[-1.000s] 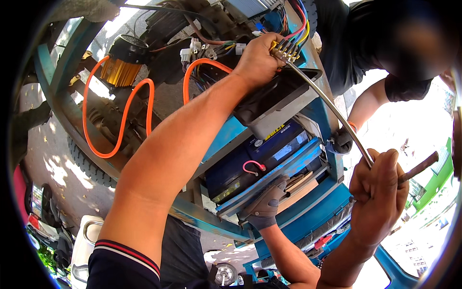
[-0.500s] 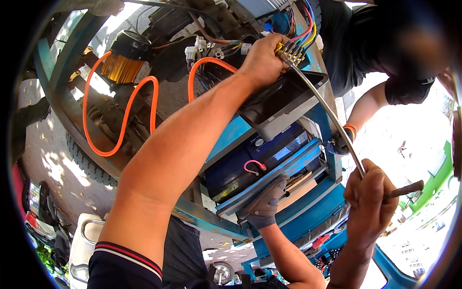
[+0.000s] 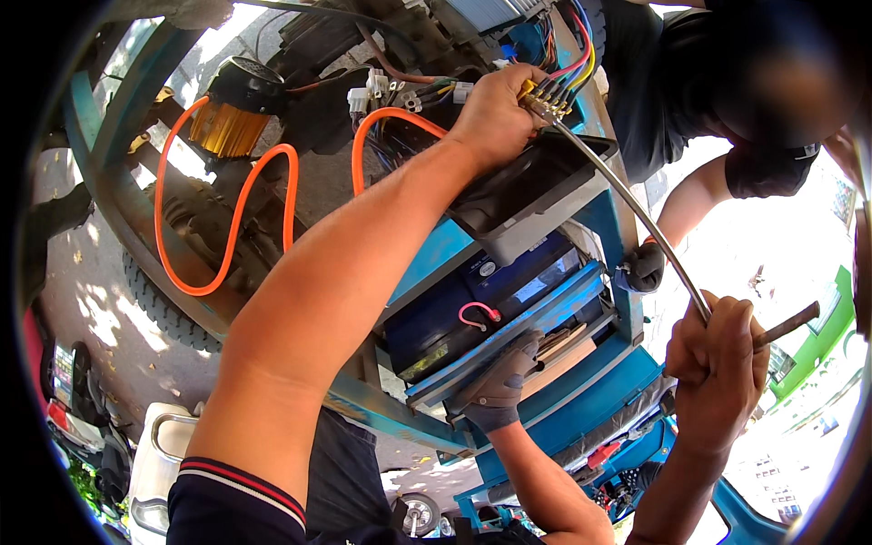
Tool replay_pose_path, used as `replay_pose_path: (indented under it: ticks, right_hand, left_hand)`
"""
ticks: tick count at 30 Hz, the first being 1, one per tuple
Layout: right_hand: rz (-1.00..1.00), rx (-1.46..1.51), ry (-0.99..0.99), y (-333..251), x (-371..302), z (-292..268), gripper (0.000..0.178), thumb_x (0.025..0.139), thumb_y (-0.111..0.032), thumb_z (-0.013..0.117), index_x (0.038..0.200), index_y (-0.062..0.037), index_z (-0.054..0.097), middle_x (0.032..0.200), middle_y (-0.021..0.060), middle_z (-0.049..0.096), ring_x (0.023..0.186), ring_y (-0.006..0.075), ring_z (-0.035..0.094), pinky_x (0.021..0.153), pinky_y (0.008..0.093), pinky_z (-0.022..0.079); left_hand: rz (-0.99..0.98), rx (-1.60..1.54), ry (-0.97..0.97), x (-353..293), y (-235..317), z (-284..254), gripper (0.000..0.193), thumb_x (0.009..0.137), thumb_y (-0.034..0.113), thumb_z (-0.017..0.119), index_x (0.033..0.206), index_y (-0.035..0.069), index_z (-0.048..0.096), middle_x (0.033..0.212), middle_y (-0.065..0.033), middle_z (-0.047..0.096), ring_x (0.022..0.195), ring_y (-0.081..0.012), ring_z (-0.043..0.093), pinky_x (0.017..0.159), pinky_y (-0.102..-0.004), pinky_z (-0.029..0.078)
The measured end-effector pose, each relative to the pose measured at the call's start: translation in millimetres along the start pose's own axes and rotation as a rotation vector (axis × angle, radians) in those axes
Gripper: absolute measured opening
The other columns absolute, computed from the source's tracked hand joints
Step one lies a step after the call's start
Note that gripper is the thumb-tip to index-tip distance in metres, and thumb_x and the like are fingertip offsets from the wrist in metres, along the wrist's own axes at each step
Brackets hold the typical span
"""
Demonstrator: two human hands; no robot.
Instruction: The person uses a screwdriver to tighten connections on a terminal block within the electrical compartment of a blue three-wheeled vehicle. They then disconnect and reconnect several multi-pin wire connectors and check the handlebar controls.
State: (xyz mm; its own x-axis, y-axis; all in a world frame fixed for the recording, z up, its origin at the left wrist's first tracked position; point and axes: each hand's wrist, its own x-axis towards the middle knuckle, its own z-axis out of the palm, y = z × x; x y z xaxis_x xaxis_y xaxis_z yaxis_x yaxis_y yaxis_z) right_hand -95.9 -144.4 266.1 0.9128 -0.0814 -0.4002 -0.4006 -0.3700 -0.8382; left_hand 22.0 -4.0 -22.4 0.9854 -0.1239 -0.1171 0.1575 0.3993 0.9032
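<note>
Over the open black plastic box (image 3: 545, 207), my left hand (image 3: 495, 113) grips a row of brass-coloured metal terminals (image 3: 556, 98) on multicoloured insulated wires (image 3: 586, 62); my right hand (image 3: 720, 359), well apart, is closed round a long, curved silver metal rod (image 3: 636, 206) reaching the terminals. I judge the wires terminated; white plastic connectors (image 3: 361, 100) appear unmated, hence outstanding. The rod's contact is hard to make out; whether the brown stub (image 3: 792, 325) belongs to it, I cannot tell.

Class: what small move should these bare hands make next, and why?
Perhaps a slight twist of the metal rod by the right hand, left hand steady: the right grips its handle end; the left holds the brass-coloured terminals, where its tip appears to sit.
</note>
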Motion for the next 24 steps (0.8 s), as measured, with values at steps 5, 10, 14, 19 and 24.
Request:
replay_pose_path:
  ticks: [5,10,14,19,24]
  right_hand:
    - [-0.064,-0.195,-0.019,2.9,-4.8,-9.8,0.043,0.114,-0.034,0.044,0.085,-0.0044,0.053,0.065,-0.0018,0.033,0.05,0.0051,0.028,0.046,0.0233,0.021]
    - [-0.095,-0.252,-0.007,7.9,-3.1,-17.0,0.044,0.113,-0.035,0.046,0.09,-0.0011,0.059,0.063,-0.0005,0.036,0.05,0.0061,0.032,0.046,0.0232,0.024]
    - [0.0,-0.159,0.025,-9.6,2.1,-4.3,0.052,0.112,-0.038,0.046,0.07,-0.0079,0.045,0.06,0.0039,0.044,0.049,0.0076,0.035,0.046,0.0243,0.025]
    - [0.037,-0.091,0.027,-8.6,2.7,3.3,0.05,0.113,-0.033,0.044,0.069,-0.0094,0.042,0.058,0.003,0.039,0.046,0.0074,0.031,0.043,0.0239,0.025]
    - [0.042,-0.207,0.113,-10.1,-1.8,20.8,0.05,0.113,-0.031,0.045,0.068,-0.0103,0.04,0.057,0.0002,0.034,0.046,0.0065,0.028,0.042,0.024,0.022]
  left_hand:
    - [0.022,0.087,0.032,-0.4,1.8,4.2,0.022,0.085,-0.005,0.073,0.105,0.002,0.068,0.082,-0.0024,0.068,0.071,-0.0099,0.061,0.064,-0.0285,0.05]
    - [0.121,0.212,0.058,-1.9,0.6,2.7,0.021,0.086,-0.003,0.072,0.107,0.001,0.068,0.087,-0.004,0.069,0.078,-0.0112,0.063,0.069,-0.0284,0.051]
    - [0.03,0.046,-0.172,-1.3,6.9,-19.3,0.019,0.09,0.0,0.069,0.108,-0.003,0.067,0.094,-0.0053,0.071,0.085,-0.0146,0.067,0.079,-0.0288,0.054]
    - [-0.326,-0.522,-0.327,18.9,13.8,-36.5,0.033,0.101,0.019,0.062,0.124,-0.004,0.066,0.11,-0.0075,0.073,0.101,-0.017,0.069,0.1,-0.0329,0.053]
    - [-0.377,0.078,-0.442,42.1,31.1,-7.5,0.045,0.102,0.038,0.068,0.122,-0.001,0.069,0.114,-0.0088,0.075,0.104,-0.0141,0.071,0.099,-0.0297,0.054]
